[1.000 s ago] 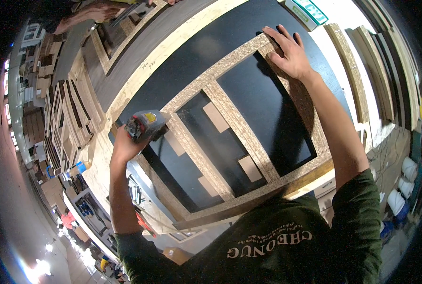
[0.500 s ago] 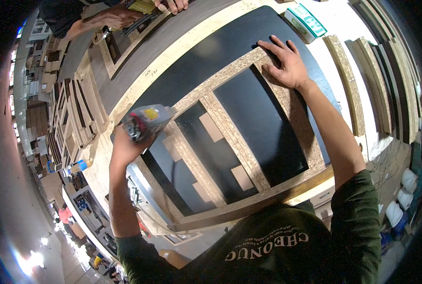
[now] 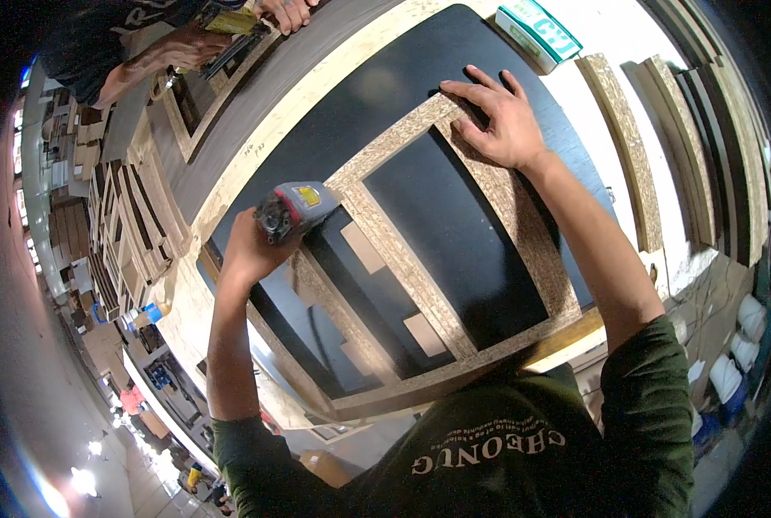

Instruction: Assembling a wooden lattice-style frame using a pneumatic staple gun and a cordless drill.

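Observation:
My left hand is wrapped round a grey air staple gun with a yellow label and a dark, red-edged rear end. Its nose is at the far rail of a chipboard frame, by the end of a crosspiece; whether it touches is hard to tell. The frame lies on a dark panel. My right hand rests with spread fingers on the frame's far right corner. Small light-brown blocks sit against the crosspieces, holding nothing. The staple gun hides part of the far rail's left side.
A green and white box stands past the panel's far right corner. Chipboard strips lie at the right. At the far left a co-worker's hands work with a tool over another frame. Stacked wooden frames and a blue-banded bottle are at left.
My left hand has carried the staple gun rightward along the far rail, from near one crosspiece to another. My right hand stays on the corner. The whole view has shifted slightly.

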`<state>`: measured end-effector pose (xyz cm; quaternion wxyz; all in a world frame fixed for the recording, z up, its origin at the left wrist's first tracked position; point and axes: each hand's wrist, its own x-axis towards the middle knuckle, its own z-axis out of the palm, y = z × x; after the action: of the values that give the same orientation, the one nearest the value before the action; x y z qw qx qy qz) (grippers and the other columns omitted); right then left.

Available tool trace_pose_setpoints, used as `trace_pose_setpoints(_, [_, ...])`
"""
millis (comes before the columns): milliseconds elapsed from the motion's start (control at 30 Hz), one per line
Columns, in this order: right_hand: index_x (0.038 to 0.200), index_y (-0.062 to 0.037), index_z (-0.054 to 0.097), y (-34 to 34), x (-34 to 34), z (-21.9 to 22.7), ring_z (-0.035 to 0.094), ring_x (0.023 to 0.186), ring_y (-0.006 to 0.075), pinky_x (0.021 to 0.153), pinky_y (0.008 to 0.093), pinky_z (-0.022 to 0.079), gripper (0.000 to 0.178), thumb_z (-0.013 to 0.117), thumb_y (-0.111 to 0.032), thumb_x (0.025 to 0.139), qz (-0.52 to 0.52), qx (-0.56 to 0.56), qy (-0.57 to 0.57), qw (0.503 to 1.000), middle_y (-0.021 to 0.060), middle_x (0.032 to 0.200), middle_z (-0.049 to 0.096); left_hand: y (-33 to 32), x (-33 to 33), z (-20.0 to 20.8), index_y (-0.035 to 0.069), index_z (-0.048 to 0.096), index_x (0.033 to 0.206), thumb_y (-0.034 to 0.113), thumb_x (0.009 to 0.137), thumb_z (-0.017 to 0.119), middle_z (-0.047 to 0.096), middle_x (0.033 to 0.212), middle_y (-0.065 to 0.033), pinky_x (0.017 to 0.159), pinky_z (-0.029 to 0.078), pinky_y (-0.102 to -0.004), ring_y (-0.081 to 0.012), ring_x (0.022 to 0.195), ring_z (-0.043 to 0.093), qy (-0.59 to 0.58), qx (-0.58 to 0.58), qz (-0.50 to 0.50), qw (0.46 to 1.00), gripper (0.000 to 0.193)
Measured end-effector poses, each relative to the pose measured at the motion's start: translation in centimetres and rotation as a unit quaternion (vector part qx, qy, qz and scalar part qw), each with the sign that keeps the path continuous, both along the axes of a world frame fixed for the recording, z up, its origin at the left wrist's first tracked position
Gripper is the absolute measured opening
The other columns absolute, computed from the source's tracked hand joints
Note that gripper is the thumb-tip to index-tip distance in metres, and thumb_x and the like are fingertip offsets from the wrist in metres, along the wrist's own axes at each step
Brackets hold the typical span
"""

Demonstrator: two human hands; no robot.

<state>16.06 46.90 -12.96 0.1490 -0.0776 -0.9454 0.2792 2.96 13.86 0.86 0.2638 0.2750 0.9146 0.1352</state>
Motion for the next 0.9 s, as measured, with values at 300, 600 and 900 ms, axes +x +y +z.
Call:
trace_pose_setpoints(300, [0.125,-0.0224,0.056,0.0,0.0,-0.2,0.037,0.134,0.0239,0.113,0.0525,0.016,0.049,0.052,-0.035,0.078,0.003,-0.001,-0.001,1.0,0.0023,0.13,0.055,0.4,-0.3,0.0,0.002,0.065,0.089,0.012,0.067,0.077,0.068,0.08,-0.0144,0.067,0.05,-0.0316,-0.0232,0.071,0.066,-0.006,0.018,-0.024,1.0,0.027])
trace_pose_setpoints(600, [0.126,-0.0212,0.056,0.0,0.0,-0.3,0.036,0.134,0.0234,0.114,0.0519,0.016,0.052,0.051,-0.032,0.076,0.0,0.003,0.004,1.0,0.0008,0.13,0.056,1.4,-0.2,1.0,0.003,0.065,0.095,0.013,0.067,0.076,0.068,0.086,-0.0152,0.073,0.05,-0.0357,-0.0305,0.079,0.066,0.041,0.044,-0.055,0.997,0.032])
trace_pose_setpoints(900, [0.125,-0.0195,0.056,-0.1,-0.1,-0.4,0.037,0.134,0.0247,0.113,0.0527,0.016,0.053,0.05,-0.031,0.074,-0.001,-0.009,0.005,1.0,0.0012,0.127,0.057,1.8,-0.2,0.7,0.003,0.066,0.089,0.013,0.066,0.073,0.067,0.081,-0.018,0.071,0.05,-0.0372,-0.0337,0.078,0.065,0.005,-0.031,-0.036,0.999,0.026])
